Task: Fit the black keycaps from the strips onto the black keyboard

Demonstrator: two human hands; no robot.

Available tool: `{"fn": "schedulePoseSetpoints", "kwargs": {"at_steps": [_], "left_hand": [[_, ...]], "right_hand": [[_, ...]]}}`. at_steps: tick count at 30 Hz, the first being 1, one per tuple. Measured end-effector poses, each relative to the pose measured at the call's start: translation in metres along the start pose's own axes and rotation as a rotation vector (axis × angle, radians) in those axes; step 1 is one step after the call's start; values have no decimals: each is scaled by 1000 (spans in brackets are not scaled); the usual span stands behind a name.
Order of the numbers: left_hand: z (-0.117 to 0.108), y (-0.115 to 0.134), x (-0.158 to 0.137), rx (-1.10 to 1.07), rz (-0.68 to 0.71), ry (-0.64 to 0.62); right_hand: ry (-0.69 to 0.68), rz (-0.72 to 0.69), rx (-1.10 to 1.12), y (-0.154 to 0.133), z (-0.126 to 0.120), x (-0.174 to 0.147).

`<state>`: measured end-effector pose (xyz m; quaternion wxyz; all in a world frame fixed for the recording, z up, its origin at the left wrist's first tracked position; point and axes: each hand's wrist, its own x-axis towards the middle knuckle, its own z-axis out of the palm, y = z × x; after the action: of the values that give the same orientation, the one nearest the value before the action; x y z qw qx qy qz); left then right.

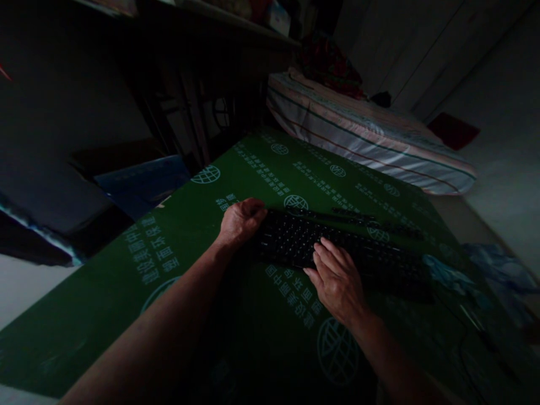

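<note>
A black keyboard [295, 239] lies on the green board [185, 236], its surface dotted with small pale marks. At its far left corner is my left hand [242, 222], the fingers curled and pressed together. Whatever they may hold is hidden. My right hand [337, 278] rests over the front middle of the keyboard with its fingers stretched out across the keys. Behind the keyboard, rows of small dark pieces that look like loose keycaps [352, 214] lie on the board.
To the right of the keyboard lie a crumpled blue-green cloth [451, 275] and a dark cable [462, 343]. A mattress [358, 124] stands beyond the board's far edge. On the left is a blue panel [143, 183]. The room is dim.
</note>
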<state>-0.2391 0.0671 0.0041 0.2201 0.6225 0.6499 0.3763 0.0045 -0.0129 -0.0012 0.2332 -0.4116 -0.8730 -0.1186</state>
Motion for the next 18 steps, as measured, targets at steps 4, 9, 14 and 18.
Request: {"fn": "schedulePoseSetpoints", "kwargs": {"at_steps": [4, 9, 14, 18], "left_hand": [[0, -1, 0, -9, 7, -1], [1, -2, 2, -3, 4, 2], [2, -3, 3, 0, -5, 13], [1, -3, 2, 5, -7, 13]], "right_hand": [[-18, 15, -1, -1, 1, -2], [-6, 32, 8, -2, 3, -4], [1, 59, 12, -5, 6, -6], [70, 74, 15, -5, 7, -7]]}}
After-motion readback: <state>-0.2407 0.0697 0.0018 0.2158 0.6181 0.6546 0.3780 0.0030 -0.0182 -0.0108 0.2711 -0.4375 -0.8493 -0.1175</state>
